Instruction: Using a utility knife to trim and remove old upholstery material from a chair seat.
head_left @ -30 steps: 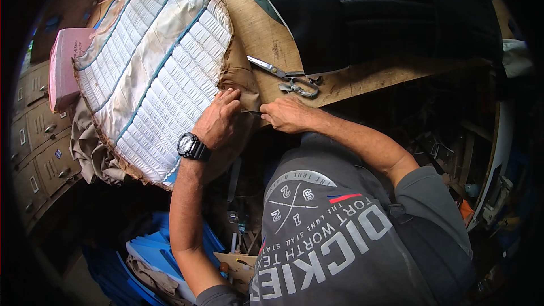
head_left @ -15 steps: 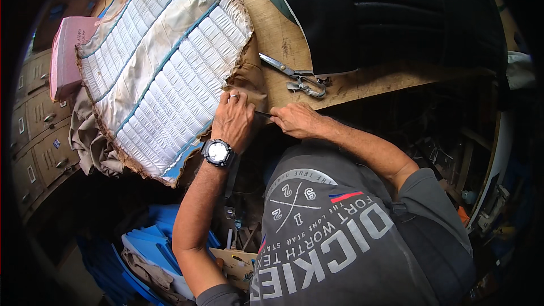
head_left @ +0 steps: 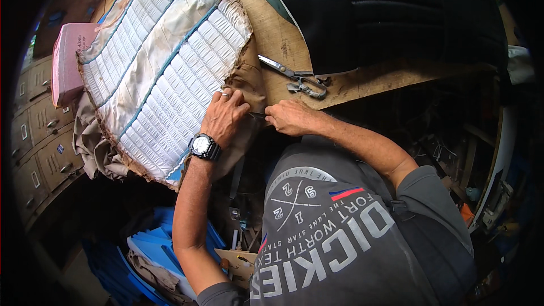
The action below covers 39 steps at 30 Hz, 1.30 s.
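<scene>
A padded seat cover [head_left: 170, 88] lies inside out on the table, its white pleated lining crossed by blue strips and its border frayed. Brown material [head_left: 252, 76] shows beneath its right edge. My left hand [head_left: 225, 118], with a ring and a wristwatch, is closed on this edge at the near right corner; the fingertips are partly hidden. Just to its right, my right hand [head_left: 292, 117] grips a thin dark tool [head_left: 258, 115] whose slim end points at the left hand. Its exact kind cannot be made out.
Large scissors [head_left: 292, 73] with wrapped handles rest on the wooden table [head_left: 283, 45]. A black ribbed seat cover [head_left: 396, 22] covers the far right. At left are a pink foam block [head_left: 71, 59] and metal drawers [head_left: 42, 141]. Blue sheets [head_left: 153, 243] lie below.
My left hand has shifted slightly left, apart from the right hand, and more of the thin tool shows. Brown material now hangs visibly below the left hand. The right hand has barely moved.
</scene>
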{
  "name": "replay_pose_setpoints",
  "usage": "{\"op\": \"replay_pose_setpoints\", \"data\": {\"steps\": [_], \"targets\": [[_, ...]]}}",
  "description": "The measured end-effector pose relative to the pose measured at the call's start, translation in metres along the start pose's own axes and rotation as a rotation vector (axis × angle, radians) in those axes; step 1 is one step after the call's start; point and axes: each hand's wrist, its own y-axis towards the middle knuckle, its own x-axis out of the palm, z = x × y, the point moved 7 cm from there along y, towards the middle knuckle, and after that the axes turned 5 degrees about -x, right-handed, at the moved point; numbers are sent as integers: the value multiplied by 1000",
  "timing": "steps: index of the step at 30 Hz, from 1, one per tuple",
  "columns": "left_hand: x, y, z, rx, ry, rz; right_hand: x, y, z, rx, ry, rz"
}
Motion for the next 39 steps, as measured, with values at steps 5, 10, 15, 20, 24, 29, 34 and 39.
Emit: {"op": "replay_pose_setpoints", "data": {"steps": [5,10,15,20,24,29,34,39], "targets": [[15,-6,-5,34,-173,12,3,2,-6,-30,-42,13],[5,0,5,197,-76,-7,12,9,-5,0,-48,57],[11,1,-3,310,-107,24,11,7,-16,33,-100,105],[12,-5,0,394,-131,35,20,-14,-16,73,-52,155],[18,-8,0,400,-105,7,32,-19,-19,123,-61,161],[14,-20,-3,403,-108,49,36,-13,-24,184,-78,282],[24,-29,11,417,68,234,50,-10,-8,212,-143,350],[51,-35,-1,166,-40,184,56,-13,4,201,-44,360]]}}
